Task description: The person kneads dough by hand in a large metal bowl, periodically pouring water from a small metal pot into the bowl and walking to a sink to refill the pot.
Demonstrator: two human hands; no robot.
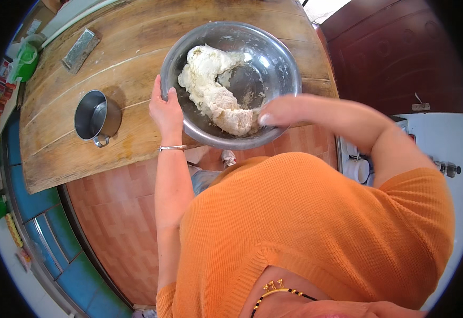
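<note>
A wide stainless steel bowl [231, 143] rests at the front edge of the wooden table, part of its rim past the edge. Inside, a rough, floury mass of dough [215, 87] curves along the bowl's left and near side. My left hand [167, 109] grips the rim on the left, thumb inside and fingers outside. On the other side, my right hand [275, 113] reaches over the rim, its fingertips low against the near right end of the dough. Those fingertips are blurred and partly hidden, so their grip is unclear.
A metal mug [98, 115] with a handle stands left of the bowl on the wooden table [140, 71]. Farther back lies a small worn rectangular block [81, 51]. Blue cabinets [36, 190] line the left, and a dark red panel [398, 59] stands at right.
</note>
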